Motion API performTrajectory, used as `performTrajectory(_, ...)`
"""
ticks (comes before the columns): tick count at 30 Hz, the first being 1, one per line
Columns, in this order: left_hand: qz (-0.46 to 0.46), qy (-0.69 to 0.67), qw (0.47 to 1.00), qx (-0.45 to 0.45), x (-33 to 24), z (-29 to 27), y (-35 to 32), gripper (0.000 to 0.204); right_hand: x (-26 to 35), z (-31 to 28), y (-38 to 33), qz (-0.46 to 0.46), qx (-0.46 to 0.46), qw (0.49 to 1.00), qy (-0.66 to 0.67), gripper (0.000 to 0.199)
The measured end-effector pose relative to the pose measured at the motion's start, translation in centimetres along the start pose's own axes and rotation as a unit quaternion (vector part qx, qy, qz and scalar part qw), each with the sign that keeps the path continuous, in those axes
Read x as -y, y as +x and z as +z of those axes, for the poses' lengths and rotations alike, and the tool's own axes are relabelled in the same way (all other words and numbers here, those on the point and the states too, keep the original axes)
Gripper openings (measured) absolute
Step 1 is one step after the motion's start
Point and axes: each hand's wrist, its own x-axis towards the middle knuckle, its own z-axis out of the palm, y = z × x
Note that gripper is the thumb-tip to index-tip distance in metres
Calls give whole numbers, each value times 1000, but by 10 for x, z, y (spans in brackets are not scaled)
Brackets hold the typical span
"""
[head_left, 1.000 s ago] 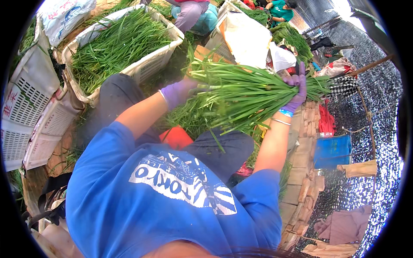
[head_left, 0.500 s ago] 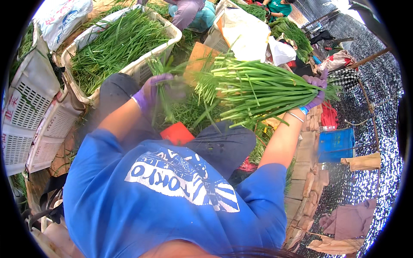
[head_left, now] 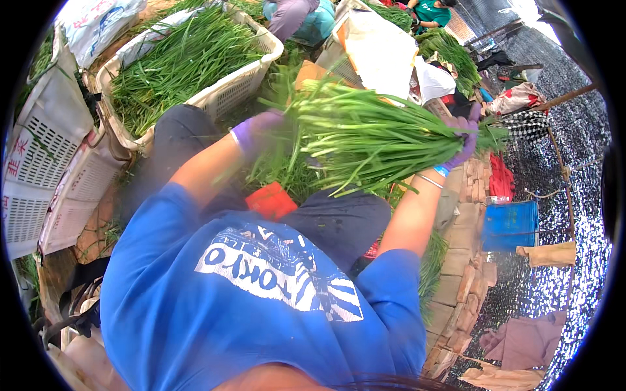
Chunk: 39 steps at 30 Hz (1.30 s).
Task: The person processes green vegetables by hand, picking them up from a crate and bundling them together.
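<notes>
My right hand [head_left: 466, 137], in a purple glove, grips the root end of a thick bundle of long green chives [head_left: 365, 133] held level above my lap. My left hand [head_left: 257, 130], also in a purple glove, is blurred and reaches into the loose leaf ends of that bundle at its left side. Whether its fingers close on leaves I cannot tell. A red block [head_left: 272, 201] sits between my knees, below the bundle.
A white slatted crate [head_left: 231, 91] full of chives stands at the upper left. Empty white crates [head_left: 39, 169] lean at the far left. Another person [head_left: 300, 16] crouches at the top. Stacked bricks [head_left: 466, 215] and a blue bin [head_left: 510, 225] are at the right.
My left hand went from the bundle's middle out to the left with some stray leaves, and is now back at the leaf ends. The bundle has stayed in my right hand.
</notes>
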Motion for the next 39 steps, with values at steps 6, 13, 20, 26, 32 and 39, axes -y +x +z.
performTrajectory(6,14,101,994,-37,4,-7,4,31,-16,-4,1,39,-51,994,-83,47)
performTrajectory(13,53,-206,974,82,4,-49,-27,27,42,-23,-15,-13,20,999,29,47)
performTrajectory(20,-48,24,998,-39,31,-6,30,33,-1,21,-1,-16,-1,996,-90,46)
performTrajectory(26,10,136,980,-146,36,-9,5,25,1,28,-13,-13,21,996,-91,48)
performTrajectory(32,14,31,909,-415,10,-23,-16,26,32,20,-24,-61,44,997,7,46)
performTrajectory(39,71,134,988,4,48,31,27,52,11,37,-25,-51,51,996,-54,47)
